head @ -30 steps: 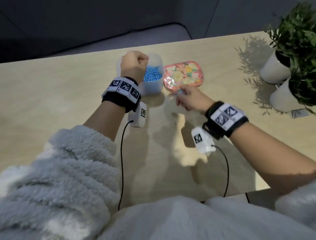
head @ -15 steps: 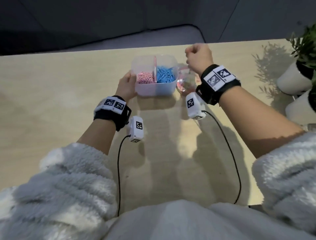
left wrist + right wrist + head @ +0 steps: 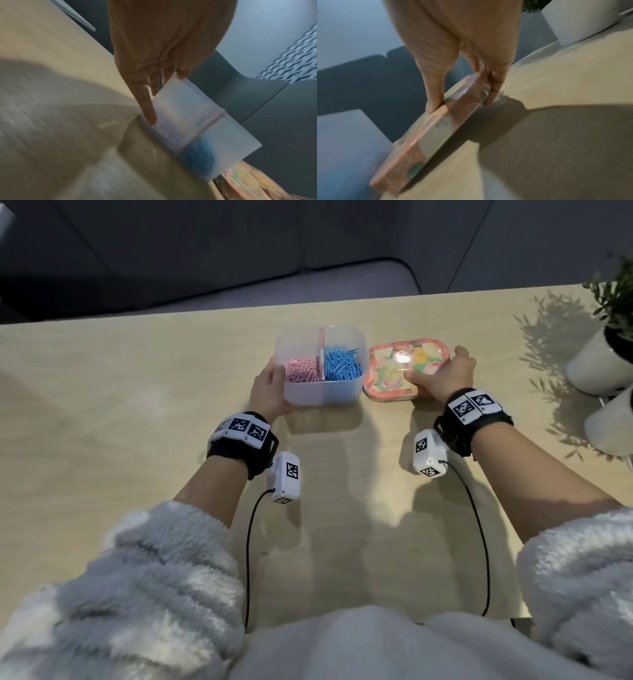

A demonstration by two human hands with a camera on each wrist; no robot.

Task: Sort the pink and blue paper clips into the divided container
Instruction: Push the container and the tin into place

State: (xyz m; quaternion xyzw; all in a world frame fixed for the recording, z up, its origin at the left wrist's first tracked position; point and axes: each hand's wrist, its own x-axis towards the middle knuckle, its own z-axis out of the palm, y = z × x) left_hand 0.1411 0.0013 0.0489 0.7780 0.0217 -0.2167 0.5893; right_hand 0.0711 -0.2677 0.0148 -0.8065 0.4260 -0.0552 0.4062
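A translucent divided container stands on the wooden table. Pink paper clips fill its left half and blue paper clips its right half, with a pink divider between them. My left hand lies against the container's left wall; in the left wrist view its fingers run straight along the container. Just right of the container sits a pink patterned tray. My right hand grips its right end, thumb on top and fingers round the edge of the tray. I make out no clips in the tray.
Two white plant pots with green leaves stand at the table's right edge. The far table edge runs just behind the container, with a dark sofa beyond. Bare tabletop stretches to the left and towards me.
My left hand came off the top of the container and settled on its left wall. My right hand rose from in front of the tray, then dropped and took hold of the tray's right end.
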